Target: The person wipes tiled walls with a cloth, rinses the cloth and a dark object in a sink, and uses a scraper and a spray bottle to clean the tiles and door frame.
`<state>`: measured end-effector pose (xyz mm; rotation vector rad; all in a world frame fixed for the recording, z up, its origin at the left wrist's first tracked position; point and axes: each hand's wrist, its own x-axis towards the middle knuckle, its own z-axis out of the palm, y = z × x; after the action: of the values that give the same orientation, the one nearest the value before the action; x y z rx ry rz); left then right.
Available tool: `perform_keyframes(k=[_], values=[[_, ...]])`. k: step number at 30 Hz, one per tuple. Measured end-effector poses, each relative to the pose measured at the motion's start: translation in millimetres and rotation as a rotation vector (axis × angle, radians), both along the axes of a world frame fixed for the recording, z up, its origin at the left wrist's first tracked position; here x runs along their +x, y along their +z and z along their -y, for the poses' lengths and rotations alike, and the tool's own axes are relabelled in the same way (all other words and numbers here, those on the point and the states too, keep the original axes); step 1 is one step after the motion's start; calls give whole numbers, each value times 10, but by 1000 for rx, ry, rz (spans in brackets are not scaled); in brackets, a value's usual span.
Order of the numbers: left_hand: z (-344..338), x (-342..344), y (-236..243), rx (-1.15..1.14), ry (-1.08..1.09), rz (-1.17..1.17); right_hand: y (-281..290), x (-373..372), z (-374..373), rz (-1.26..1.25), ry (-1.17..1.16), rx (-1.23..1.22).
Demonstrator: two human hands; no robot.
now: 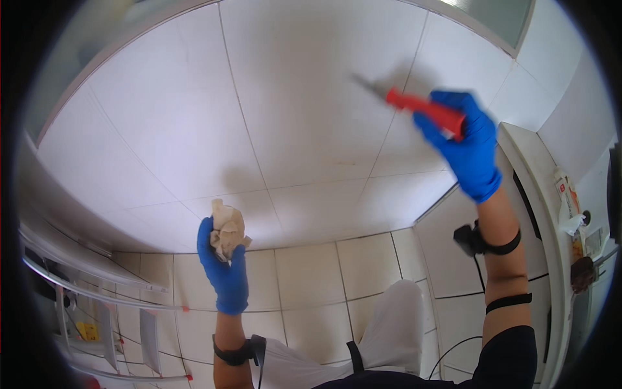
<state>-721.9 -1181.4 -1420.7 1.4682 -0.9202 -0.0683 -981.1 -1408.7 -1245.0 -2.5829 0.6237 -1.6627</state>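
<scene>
My left hand (227,279), in a blue glove, is closed around a crumpled beige cloth (228,227). It is low in front of the white tiled wall (304,117). My right hand (468,146), also gloved in blue, is raised at the upper right. It grips a red-handled tool (424,109) with a narrow grey blade that points left toward the wall tiles. Motion smears the blade, so its exact kind and whether its tip touches the wall cannot be told. A faint brownish mark shows on the tiles below it.
A metal stepladder (149,340) stands at the lower left. A white cabinet (473,272) is on the right, beside a ledge (541,194) and several small items. Beige floor tiles (311,275) meet the wall's foot. Glass panels (499,19) edge the wall above.
</scene>
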Motion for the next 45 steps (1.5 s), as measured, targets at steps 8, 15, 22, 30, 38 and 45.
perform_keyframes(k=[8,15,22,30,38,45], values=[[-147,-139,-283,-202,42,-253,-929,526,96,-442,100,183],[-344,215,309,-111,212,187,-156,530,-175,-68,147,-240],[458,147,1196,-333,359,707,-796,856,-149,-248,212,-59],[1802,199,2503,-434,291,1126,-1265,-761,-440,291,57,342],[2454,-1022,1061,-74,-3,1371,-2344,-1827,-894,634,-326,699],[2061,-106,1850,-311,484,1310,-2235,-2334,-935,820,-473,651]])
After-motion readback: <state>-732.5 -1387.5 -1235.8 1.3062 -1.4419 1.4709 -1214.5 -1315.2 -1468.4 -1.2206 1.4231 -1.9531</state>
